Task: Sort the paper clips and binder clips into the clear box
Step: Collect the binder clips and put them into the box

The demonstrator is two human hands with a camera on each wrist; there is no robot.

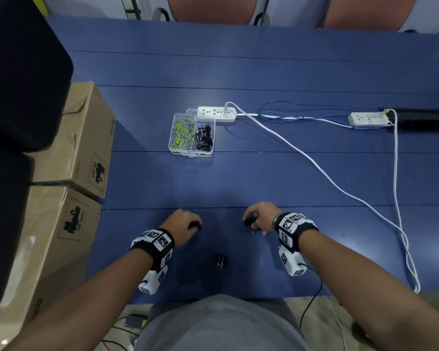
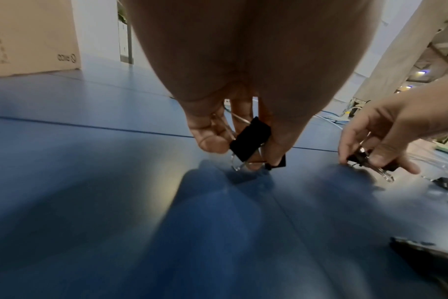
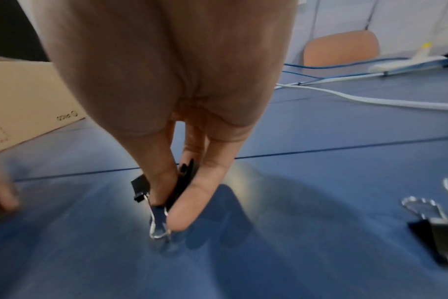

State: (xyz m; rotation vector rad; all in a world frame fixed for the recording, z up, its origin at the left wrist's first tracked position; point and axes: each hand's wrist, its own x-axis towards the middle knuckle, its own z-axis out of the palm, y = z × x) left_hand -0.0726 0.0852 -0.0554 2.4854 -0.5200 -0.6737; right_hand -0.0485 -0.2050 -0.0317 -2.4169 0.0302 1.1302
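Left hand pinches a black binder clip just above the blue worktop; right hand pinches another. A 3rd clip lies btwn the wrists. Clear box, w/ paper clips left, binder clips right, sits farther back.

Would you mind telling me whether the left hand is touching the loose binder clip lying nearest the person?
Apart. The head view shows the left hand gripping another clip, with bare blue table between it and the loose binder clip.
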